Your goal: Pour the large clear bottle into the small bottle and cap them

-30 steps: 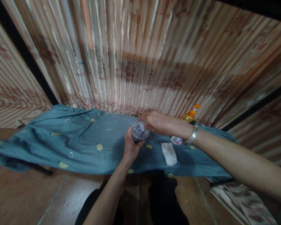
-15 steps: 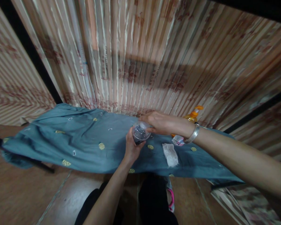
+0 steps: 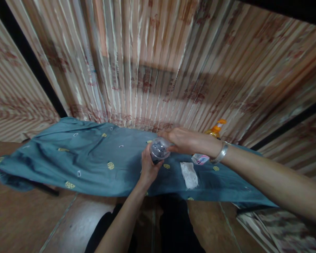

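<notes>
A clear plastic cup [image 3: 159,149] with a domed top is tilted above the blue-green cloth [image 3: 131,168]. My left hand [image 3: 150,167] is wrapped round its lower left side. At the cup's upper right side is my right hand [image 3: 177,137], fingers bent and pressed against its rim; whether they pinch anything small cannot be made out. A folded white tissue [image 3: 189,175] lies on the cloth to the right of the cup. Beyond it, partly under my right wrist, lies a pink and white packet [image 3: 200,159].
Behind my right forearm stands an orange pump bottle [image 3: 218,127]. A pleated, patterned curtain [image 3: 147,70] hangs along the cloth's far edge. Dark metal posts [image 3: 31,63] rise at both sides, and my legs are below the near edge.
The view has shifted slightly. My right hand's fingers have moved a little down along the cup's right side, while my left hand keeps its hold.
</notes>
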